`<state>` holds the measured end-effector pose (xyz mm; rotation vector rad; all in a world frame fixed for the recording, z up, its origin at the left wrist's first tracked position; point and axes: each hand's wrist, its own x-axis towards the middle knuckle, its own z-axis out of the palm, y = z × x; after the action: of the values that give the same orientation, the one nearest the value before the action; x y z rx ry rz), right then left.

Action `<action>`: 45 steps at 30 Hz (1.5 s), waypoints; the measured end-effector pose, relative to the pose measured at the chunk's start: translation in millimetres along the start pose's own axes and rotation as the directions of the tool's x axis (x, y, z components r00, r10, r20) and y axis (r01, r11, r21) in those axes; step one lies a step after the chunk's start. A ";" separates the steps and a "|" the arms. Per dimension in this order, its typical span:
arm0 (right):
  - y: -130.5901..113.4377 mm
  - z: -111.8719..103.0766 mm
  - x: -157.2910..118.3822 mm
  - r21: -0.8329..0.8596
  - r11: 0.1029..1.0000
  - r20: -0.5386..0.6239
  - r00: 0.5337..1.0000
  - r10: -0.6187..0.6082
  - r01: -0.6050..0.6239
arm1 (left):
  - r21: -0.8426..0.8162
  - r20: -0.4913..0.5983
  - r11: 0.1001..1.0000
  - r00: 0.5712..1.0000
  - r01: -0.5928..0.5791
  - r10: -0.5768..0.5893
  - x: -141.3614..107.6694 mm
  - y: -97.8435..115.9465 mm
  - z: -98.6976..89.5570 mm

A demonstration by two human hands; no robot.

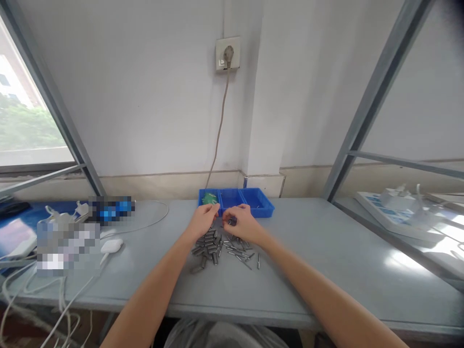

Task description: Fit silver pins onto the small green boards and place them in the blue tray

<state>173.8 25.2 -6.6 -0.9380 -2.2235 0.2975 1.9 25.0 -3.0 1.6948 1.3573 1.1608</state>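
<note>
My left hand [203, 221] is closed, thumb and fingertips pinched together just in front of a blue divided tray [266, 212]. What lies in that pinch is too small to make out. Close beside it, my right hand [243, 223] is curled shut, with small dark bits showing at its fingers; I cannot tell their kind. Below the left hand is a heap of short grey metal cylinders [209, 247]. Thin metal pins [237, 252] lie scattered under and in front of the right hand. Green pieces [209, 198] sit in the tray's left compartment.
White cables and a white charger [112, 246] lie on the grey table [300, 241] at left. Metal frame posts [340, 169] rise on both sides. A plugged-in cord [220, 125] hangs down the wall behind the tray. Papers and a white device [397, 198] stand at far right.
</note>
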 end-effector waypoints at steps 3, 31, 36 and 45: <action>0.8 0.7 -0.4 0.020 0.999 -0.041 0.999 -0.028 0.029 | 0.171 0.049 0.980 0.995 -0.098 0.091 -6.3 2.9 2.8; 12.6 -18.0 6.6 0.668 0.728 -0.264 0.867 0.423 -0.152 | -0.269 0.027 0.963 1.000 0.014 -0.007 0.2 2.6 7.4; 40.2 -34.6 8.1 0.810 0.440 -0.032 0.720 0.693 -0.388 | -0.234 -0.004 0.972 1.000 0.020 -0.022 3.5 -1.6 5.1; 64.4 -54.2 0.8 0.719 0.452 -0.107 0.558 0.823 -0.529 | -0.178 -0.017 0.984 1.000 -0.028 0.026 2.3 -5.4 3.9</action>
<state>245.0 68.6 4.6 -1.3334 -1.0385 1.0235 3.6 28.6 -8.8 1.5838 1.2037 1.2726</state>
